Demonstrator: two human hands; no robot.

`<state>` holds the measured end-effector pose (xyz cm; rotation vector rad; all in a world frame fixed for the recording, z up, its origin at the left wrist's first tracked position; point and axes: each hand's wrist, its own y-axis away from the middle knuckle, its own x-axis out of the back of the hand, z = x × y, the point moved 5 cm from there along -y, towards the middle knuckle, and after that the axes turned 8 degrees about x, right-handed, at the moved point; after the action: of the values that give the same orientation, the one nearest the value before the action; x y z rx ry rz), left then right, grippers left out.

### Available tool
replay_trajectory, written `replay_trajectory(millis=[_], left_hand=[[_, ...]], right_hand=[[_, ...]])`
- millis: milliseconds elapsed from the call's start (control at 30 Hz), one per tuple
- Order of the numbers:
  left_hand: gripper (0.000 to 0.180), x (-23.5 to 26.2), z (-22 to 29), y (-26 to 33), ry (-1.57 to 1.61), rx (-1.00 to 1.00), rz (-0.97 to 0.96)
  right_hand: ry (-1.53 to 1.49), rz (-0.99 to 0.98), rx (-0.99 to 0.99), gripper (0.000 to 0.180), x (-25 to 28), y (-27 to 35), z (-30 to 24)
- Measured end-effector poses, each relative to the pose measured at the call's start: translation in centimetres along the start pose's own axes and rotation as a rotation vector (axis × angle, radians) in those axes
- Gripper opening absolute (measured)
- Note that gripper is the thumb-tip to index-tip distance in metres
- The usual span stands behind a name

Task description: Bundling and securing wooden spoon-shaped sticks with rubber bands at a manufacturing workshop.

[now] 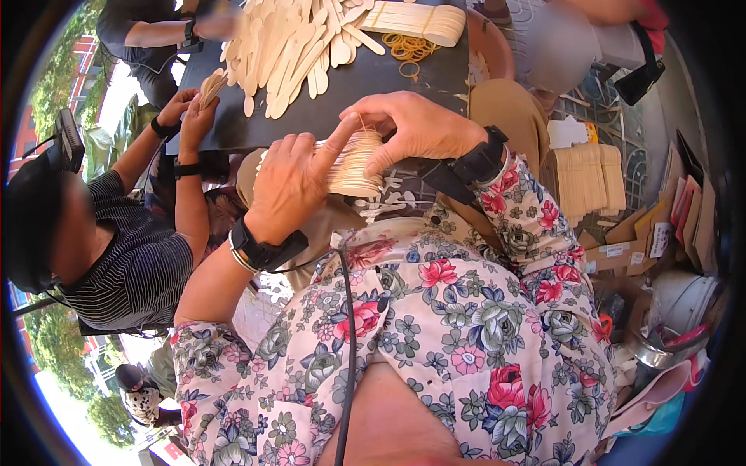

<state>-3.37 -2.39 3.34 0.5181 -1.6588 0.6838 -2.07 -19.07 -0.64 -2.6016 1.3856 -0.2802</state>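
Note:
A thick stack of flat wooden spoons (pixel 353 175) lies sideways between my hands, just off the near edge of the black table. My left hand (pixel 291 182) wraps around its left side. Curled over the other end, my right hand (pixel 423 128) presses its thumb against the stack. A thin line like a rubber band (pixel 363 122) shows at the right fingertips; its full loop is hidden. Beyond my hands, a pile of loose wooden spoons (pixel 295 50) covers much of the table (pixel 435 74). Yellow rubber bands (pixel 410 48) lie beside a long spoon bundle (pixel 416 22).
At the left, a co-worker's hands (pixel 194 116) hold a few spoons. Another person's arm (pixel 163 33) reaches in at the far left. Stacked spoon bundles (pixel 587 180) rest on the right, near cardboard boxes (pixel 629 245) and a white bucket (pixel 680 303). A cable (pixel 350 334) hangs over my shirt.

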Motion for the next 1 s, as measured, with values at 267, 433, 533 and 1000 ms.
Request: replay_trajectory(millis=[267,433,533,1000], left_hand=[[0.071,0.3,0.7,0.4,0.087,-0.073,0.011],[0.051,0.0,1.3,0.4,0.135,-0.126,0.012],[0.034,-0.3,0.9,0.3,0.11,-0.115,0.046],[0.034,-0.4,-0.7,-0.8,0.23,0.086,0.168]], right_hand=[[0.014,-0.075,-0.057,0.067,-0.4,0.2,-0.1],[0.229,-0.116,-0.044,0.067,-1.1,-0.2,-1.3],[0.387,-0.136,-0.048,0.069,-0.6,-0.4,-1.9],[0.713,-0.066,-0.214,0.088,-0.1,0.6,-4.3]])
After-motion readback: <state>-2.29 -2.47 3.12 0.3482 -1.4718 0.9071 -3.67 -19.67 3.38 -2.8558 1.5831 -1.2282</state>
